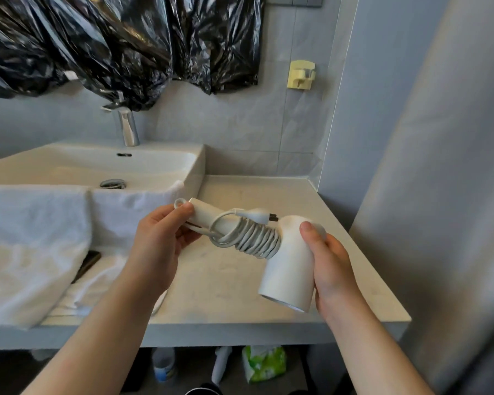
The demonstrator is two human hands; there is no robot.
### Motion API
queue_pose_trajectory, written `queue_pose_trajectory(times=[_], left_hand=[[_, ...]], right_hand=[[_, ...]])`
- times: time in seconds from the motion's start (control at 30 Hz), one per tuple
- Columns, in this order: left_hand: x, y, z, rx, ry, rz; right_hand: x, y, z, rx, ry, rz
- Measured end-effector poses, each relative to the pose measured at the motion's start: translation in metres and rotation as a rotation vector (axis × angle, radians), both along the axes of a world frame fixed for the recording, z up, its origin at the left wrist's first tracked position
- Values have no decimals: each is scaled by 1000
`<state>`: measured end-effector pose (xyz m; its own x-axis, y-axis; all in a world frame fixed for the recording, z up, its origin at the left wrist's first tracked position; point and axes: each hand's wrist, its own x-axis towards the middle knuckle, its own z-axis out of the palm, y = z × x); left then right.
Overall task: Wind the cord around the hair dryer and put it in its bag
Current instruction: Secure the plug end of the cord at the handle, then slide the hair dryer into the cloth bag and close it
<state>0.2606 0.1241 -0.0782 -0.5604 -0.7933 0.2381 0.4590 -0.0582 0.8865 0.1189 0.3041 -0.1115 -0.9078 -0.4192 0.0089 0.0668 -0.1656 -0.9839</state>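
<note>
My left hand (157,240) grips the handle end, my right hand (331,263) the barrel of the hair dryer (288,269), held just right of the sink (196,166). The cord (254,238) is wound round the handle; bagging remains, no bag visible

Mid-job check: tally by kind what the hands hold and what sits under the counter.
Hair dryer: 1
Cord, wound on its handle: 1
Bottles: 2
Green packet: 1
Total: 5
Dark shape at the bottom edge left out: unclear.
</note>
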Motion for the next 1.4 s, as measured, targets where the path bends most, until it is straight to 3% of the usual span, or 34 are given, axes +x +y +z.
queue_pose_trajectory(times=[0.47,0.67,0.97,1.4], left_hand=[[-80,-68,-33,245,-212,97],[-78,-71,38,328,-344,89],[-32,-68,167,400,-485,162],[95,-83,215,547,-340,646]], right_hand=[[-98,-79,-12,188,-130,63],[-105,-93,50,300,-216,86],[-90,-105,177,444,-227,291],[6,-206,230,409,-94,657]])
